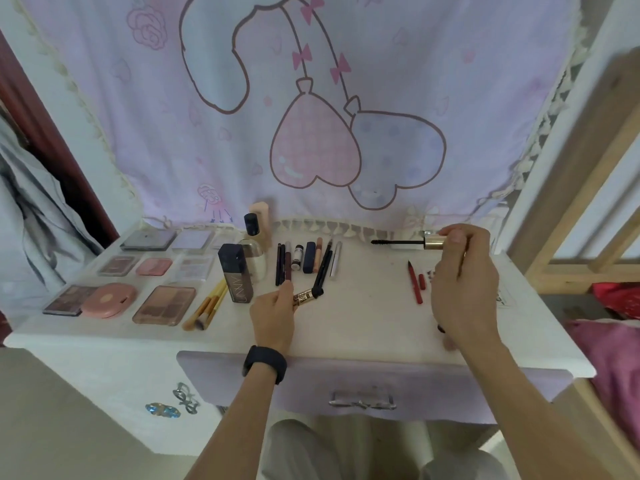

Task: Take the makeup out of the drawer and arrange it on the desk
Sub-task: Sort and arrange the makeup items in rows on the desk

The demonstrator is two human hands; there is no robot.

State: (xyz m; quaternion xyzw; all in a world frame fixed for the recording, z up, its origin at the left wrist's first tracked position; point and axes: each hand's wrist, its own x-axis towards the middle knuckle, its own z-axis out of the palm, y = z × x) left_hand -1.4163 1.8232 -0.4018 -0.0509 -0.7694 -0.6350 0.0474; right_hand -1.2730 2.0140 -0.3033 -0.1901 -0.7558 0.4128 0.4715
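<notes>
My left hand (pixel 273 317) rests on the white desk (pixel 363 317) and grips a gold mascara tube (pixel 306 294), its black end pointing right. Above the desk's right side, my right hand (pixel 464 282) pinches the gold cap of the mascara wand (pixel 398 242); the black brush points left, clear of the tube. Several pencils and small tubes (pixel 308 259) lie in a row behind my left hand. An uncapped red lip pencil (pixel 414 284) and its cap (pixel 421 280) lie just left of my right hand. The lilac drawer front (pixel 311 386) sits below the desk edge.
Several palettes and compacts (pixel 138 282) fill the desk's left part, with makeup brushes (pixel 207 304), a dark foundation bottle (pixel 237 271) and other bottles (pixel 254 237) beside them. A pink printed cloth (pixel 311 116) hangs behind. A wooden frame (pixel 571 220) stands at the right.
</notes>
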